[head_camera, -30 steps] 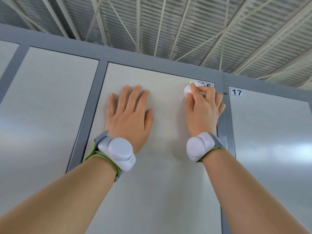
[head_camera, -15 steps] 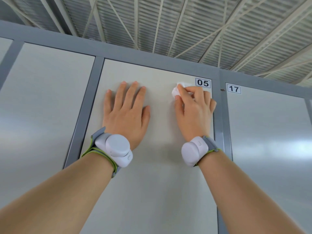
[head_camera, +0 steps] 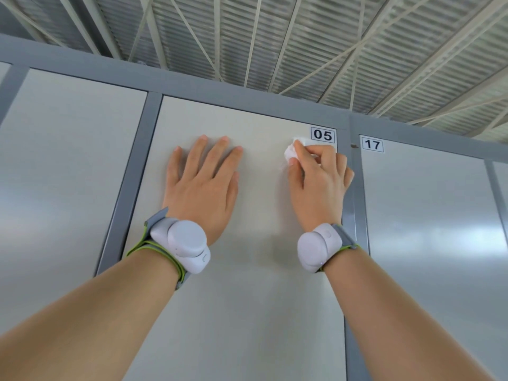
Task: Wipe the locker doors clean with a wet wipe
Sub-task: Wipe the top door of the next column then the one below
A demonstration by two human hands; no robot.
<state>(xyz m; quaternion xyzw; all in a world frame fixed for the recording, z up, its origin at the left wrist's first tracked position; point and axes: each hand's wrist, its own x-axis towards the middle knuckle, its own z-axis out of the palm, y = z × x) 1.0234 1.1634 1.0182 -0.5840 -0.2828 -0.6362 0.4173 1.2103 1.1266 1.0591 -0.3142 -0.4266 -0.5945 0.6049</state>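
right hand [head_camera: 319,188] slid wet wipe [head_camera: 289,154] left, label 05 [head_camera: 323,134] now uncovered

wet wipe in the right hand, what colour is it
White; the wet wipe, bunched in the right hand, shows in the head view.

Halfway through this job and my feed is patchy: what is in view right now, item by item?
locker doors: three in plain view, pale grey-beige; door 05 in the middle, door 17 to its right, left door; slivers of more at both edges
locker frame: one, dark grey, between and above the doors
number labels: two, white with black digits; 05 label, 17 label, at the door tops
wet wipe: one, white, crumpled, just below-left of the 05 label
ceiling: pale corrugated metal with trusses, overhead
wrist devices: two, white on grey-green straps; left, right
hands: left hand flat on door 05; right hand pinches the wet wipe against it
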